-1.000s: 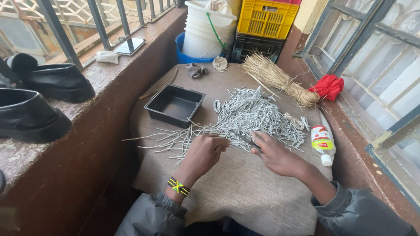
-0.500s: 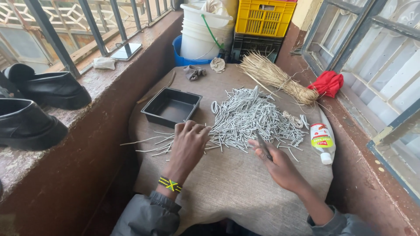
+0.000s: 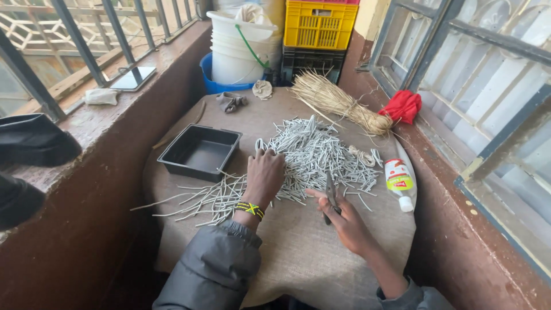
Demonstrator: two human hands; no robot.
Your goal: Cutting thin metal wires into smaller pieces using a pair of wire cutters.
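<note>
The left hand (image 3: 265,175) lies spread, palm down, on the pile of grey sticks (image 3: 313,150), steadying them; the right hand (image 3: 344,221) grips what seem small scissors (image 3: 331,195).

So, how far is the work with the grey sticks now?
Done: a big heap of short grey pieces lies on the cloth-covered table. In hand: the left hand rests on the heap's edge, and the right hand holds scissors. Left: long sticks lie uncut beside the left wrist, and the black tray looks empty.
</note>
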